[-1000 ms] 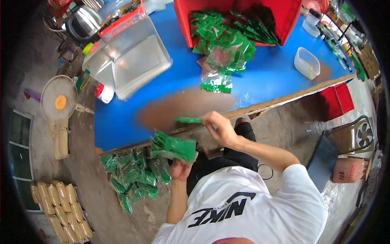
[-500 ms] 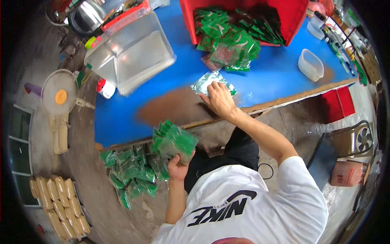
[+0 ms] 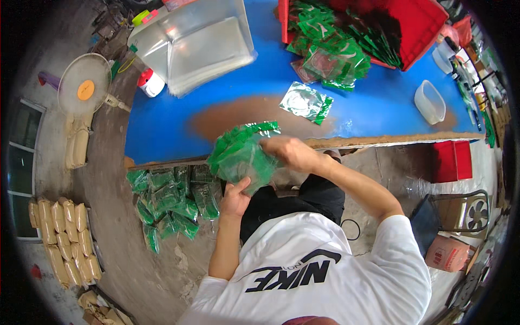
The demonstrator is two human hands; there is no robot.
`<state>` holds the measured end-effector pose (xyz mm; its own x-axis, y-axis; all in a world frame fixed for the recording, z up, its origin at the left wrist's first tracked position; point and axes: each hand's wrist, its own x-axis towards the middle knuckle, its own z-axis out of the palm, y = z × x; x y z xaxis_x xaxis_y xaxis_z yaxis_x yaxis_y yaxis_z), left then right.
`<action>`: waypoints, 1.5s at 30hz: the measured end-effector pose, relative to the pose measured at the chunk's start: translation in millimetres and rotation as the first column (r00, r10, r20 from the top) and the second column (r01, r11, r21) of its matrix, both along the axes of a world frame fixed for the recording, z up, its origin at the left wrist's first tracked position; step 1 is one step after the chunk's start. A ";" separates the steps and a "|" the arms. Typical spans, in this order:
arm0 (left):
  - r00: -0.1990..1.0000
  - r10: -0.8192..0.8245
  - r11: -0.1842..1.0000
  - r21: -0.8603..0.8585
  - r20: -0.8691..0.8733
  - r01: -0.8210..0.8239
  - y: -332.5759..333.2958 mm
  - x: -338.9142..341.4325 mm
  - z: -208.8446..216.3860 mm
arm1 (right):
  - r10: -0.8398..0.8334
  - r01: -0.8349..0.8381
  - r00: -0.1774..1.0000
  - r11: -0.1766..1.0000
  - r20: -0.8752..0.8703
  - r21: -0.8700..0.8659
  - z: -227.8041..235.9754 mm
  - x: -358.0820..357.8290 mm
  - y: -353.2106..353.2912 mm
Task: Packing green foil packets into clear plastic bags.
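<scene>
My left hand [image 3: 236,199] grips a fanned stack of flat clear-and-green plastic packets [image 3: 241,160] by its lower edge, just off the table's front edge. My right hand [image 3: 292,153] is at the right side of that stack, its fingers closed on the edge of a packet there; the fingertips are partly hidden and slightly blurred. On the table beyond the hands lies a single green-edged clear packet [image 3: 307,102], flat and untouched. Farther back, a heap of similar packets [image 3: 338,59] spills from a tipped red bin [image 3: 420,32].
On the blue table [image 3: 157,132] are a stack of clear plastic sheets or bags [image 3: 208,49], a red-capped white bottle [image 3: 150,83] and a clear plastic tub [image 3: 429,102]. Filled green packets [image 3: 165,197] lie in a pile below left. A fan [image 3: 85,89] stands left.
My right hand has left the packet on the table and come back to the stack. The left hand has raised the stack slightly. The view has shifted.
</scene>
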<state>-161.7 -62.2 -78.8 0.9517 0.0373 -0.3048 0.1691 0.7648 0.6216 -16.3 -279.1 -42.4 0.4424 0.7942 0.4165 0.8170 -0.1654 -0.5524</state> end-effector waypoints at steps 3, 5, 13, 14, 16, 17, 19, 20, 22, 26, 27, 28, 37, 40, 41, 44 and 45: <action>1.000 0.010 1.000 -0.013 -0.008 -0.010 3.1 0.1 -4.9 | -0.762 0.785 0.595 0.619 0.255 0.020 17.7 11.8 16.8; 1.000 0.013 0.988 -0.157 0.009 -0.012 9.8 -4.4 -20.0 | -0.716 0.787 0.577 0.615 0.393 -0.035 2.6 20.2 8.7; 0.999 -0.031 1.000 0.005 0.010 0.031 -2.8 5.9 1.6 | -0.620 0.623 0.780 0.782 -0.087 0.003 16.3 52.6 14.2; 0.999 -0.037 0.999 0.022 -0.009 0.037 -5.3 6.6 2.8 | -0.785 0.769 0.597 0.618 0.164 0.163 -4.0 81.0 8.9; 1.000 -0.023 0.999 -0.037 -0.018 0.022 -1.2 0.8 -8.1 | -0.794 0.872 0.480 0.478 0.374 -0.106 -9.9 97.8 -7.5; 0.999 -0.006 0.995 -0.099 -0.035 0.003 2.6 -1.7 -14.1 | -0.761 0.833 0.551 0.530 0.344 -0.162 -17.4 93.7 -8.5; 1.000 0.012 0.986 -0.163 -0.005 -0.013 10.8 -6.7 -19.9 | -0.650 0.706 0.704 0.685 0.287 -0.182 -7.0 56.1 -4.9; 0.999 0.031 0.973 -0.227 0.018 -0.027 10.6 -8.9 -21.3 | -0.567 0.564 0.821 0.793 0.059 -0.231 6.4 35.1 -4.9; 1.000 0.030 0.978 -0.206 -0.007 -0.031 7.3 -7.4 -20.8 | -0.273 0.268 0.962 0.952 -0.011 -0.146 12.9 3.0 -3.8; 1.000 0.001 0.995 -0.102 0.001 -0.001 -0.4 4.0 -5.8 | -0.296 0.304 0.951 0.948 -0.084 0.097 24.0 23.6 7.0; 1.000 0.017 0.997 -0.081 -0.012 -0.018 -3.9 4.4 -0.8 | -0.522 0.526 0.850 0.838 -0.063 0.144 31.8 47.8 3.7; 1.000 0.022 0.998 -0.058 -0.019 -0.023 -7.1 7.3 4.3 | -0.741 0.713 0.671 0.647 0.004 0.269 20.2 91.6 -5.6; 0.999 0.032 0.985 -0.169 0.044 -0.024 15.7 -18.0 -31.8 | -0.302 0.294 0.948 0.952 -0.104 -0.083 19.7 21.5 -10.9; 1.000 0.024 0.999 -0.026 0.010 -0.024 8.8 -5.2 -17.2 | -0.109 0.097 0.956 0.994 -0.272 -0.058 39.5 10.7 7.1; 1.000 0.030 0.999 -0.028 0.010 -0.029 8.8 -6.9 -15.6 | -0.093 0.066 0.942 0.994 -0.324 -0.091 44.3 18.0 9.1; 0.997 0.044 0.998 -0.038 -0.062 -0.046 1.2 -1.3 -9.3 | -0.814 0.718 0.489 0.580 0.315 0.385 18.4 121.0 -24.4; 0.997 0.049 0.998 -0.037 -0.056 -0.051 2.0 -5.5 -13.2 | -0.852 0.894 0.234 0.377 0.469 0.240 19.8 131.0 -40.2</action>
